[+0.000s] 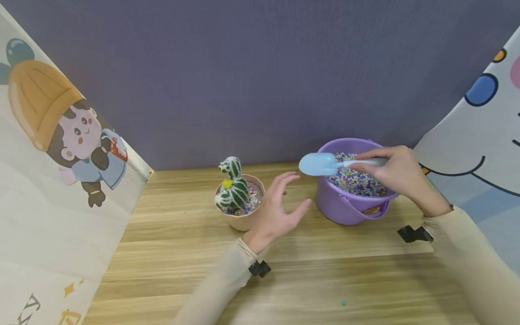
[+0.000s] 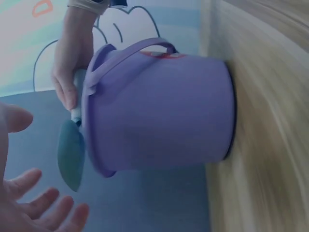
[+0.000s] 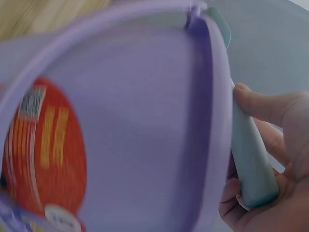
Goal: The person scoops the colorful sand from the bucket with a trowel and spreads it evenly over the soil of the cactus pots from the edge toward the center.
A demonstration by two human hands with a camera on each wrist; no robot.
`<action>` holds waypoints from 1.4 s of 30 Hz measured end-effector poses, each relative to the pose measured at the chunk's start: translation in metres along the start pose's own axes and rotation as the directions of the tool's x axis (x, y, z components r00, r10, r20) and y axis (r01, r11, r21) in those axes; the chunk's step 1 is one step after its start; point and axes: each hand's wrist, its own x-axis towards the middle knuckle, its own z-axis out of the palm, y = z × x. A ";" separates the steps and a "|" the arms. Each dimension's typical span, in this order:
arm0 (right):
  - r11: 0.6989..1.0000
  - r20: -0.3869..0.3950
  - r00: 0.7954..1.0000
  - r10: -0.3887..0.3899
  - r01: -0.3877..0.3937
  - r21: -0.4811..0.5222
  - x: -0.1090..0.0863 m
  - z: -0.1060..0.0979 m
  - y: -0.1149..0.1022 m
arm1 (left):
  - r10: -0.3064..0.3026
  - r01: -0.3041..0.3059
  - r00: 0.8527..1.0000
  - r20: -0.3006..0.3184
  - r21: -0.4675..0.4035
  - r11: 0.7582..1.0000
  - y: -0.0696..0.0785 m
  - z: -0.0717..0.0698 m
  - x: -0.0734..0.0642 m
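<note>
A small light-blue shovel (image 1: 318, 164) is held by its pale handle in my right hand (image 1: 400, 174), its blade pointing left over the rim of a purple bucket (image 1: 345, 210). Thumb and fingers curl round that handle (image 3: 253, 164) in the right wrist view. Many small coloured beads (image 1: 357, 180) fill the bucket. My left hand (image 1: 276, 210) is spread, with nothing in it, between the bucket and a potted cactus (image 1: 233, 189). The cactus has a yellow flower, and coloured beads lie around its base. The left hand overlaps the right side of the peach pot (image 1: 239, 221).
Everything stands on a wood-grain table (image 1: 183, 253) against a dark grey-blue wall (image 1: 243, 81). A cartoon-printed panel (image 1: 40, 198) borders the left side, another (image 1: 467, 140) the right. One small teal bit (image 1: 344, 302) lies near the front. The bucket's handle (image 1: 365, 214) hangs down in front.
</note>
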 end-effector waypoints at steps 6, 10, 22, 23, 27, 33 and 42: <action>0.998 -0.002 0.998 0.059 -0.059 -0.006 0.000 -0.021 0.017 | -0.192 0.189 0.976 0.100 0.038 0.981 -0.002 0.024 0.013; 0.996 -0.007 0.997 0.082 -0.082 -0.036 0.000 -0.031 0.028 | -0.259 0.255 0.956 0.140 0.046 0.966 -0.006 0.040 0.021; 0.992 0.044 0.998 0.043 -0.037 -0.122 0.001 -0.032 0.046 | -0.230 0.229 0.964 0.132 0.028 0.973 -0.007 0.059 0.034; 0.992 0.055 0.998 0.031 -0.024 -0.123 0.002 -0.030 0.048 | -0.229 0.228 0.965 0.130 0.027 0.973 -0.007 0.060 0.035; 0.994 0.078 0.997 -0.018 0.026 -0.107 0.003 -0.024 0.055 | -0.231 0.229 0.965 0.123 0.026 0.973 -0.006 0.063 0.038; 0.995 0.041 0.997 -0.058 0.061 -0.076 0.005 -0.018 0.064 | -0.230 0.229 0.968 0.103 0.024 0.973 -0.007 0.067 0.039; 0.994 0.035 0.997 -0.069 0.071 -0.078 0.006 -0.012 0.070 | -0.229 0.228 0.969 0.097 0.022 0.973 -0.006 0.067 0.039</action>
